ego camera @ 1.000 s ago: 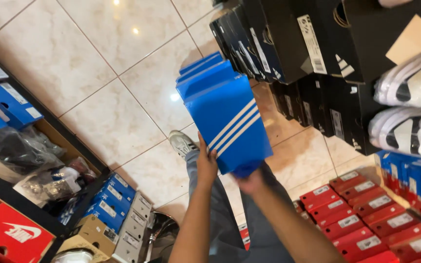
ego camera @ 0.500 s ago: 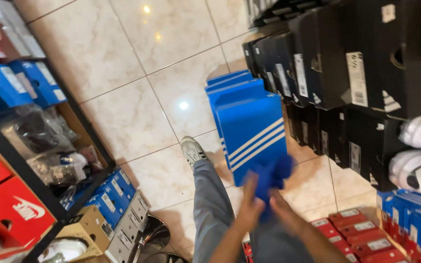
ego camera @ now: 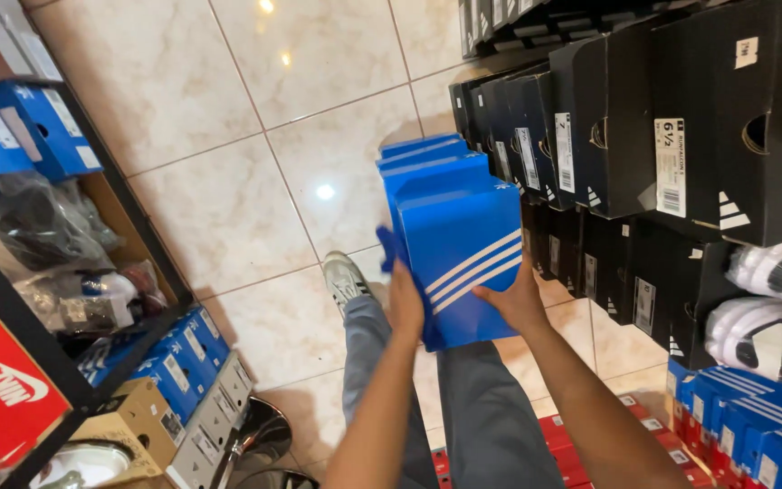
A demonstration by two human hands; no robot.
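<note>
I hold a stack of blue shoe boxes with white stripes out in front of me, above my legs. My left hand grips the lower left edge of the nearest box. My right hand supports its lower right corner from beneath. A loose blue flap sticks out by my left hand. My grey trousers and one pale sneaker show below the boxes on the tiled floor.
Black shoe boxes are stacked along the right, with white shoes and more blue boxes below. A dark shelf on the left holds blue and red boxes and bagged shoes. Red boxes lie near my right leg.
The view has swung and the stack now sits nearer the black boxes on the right. Both hands have shifted to grip the nearest box's lower corners.
</note>
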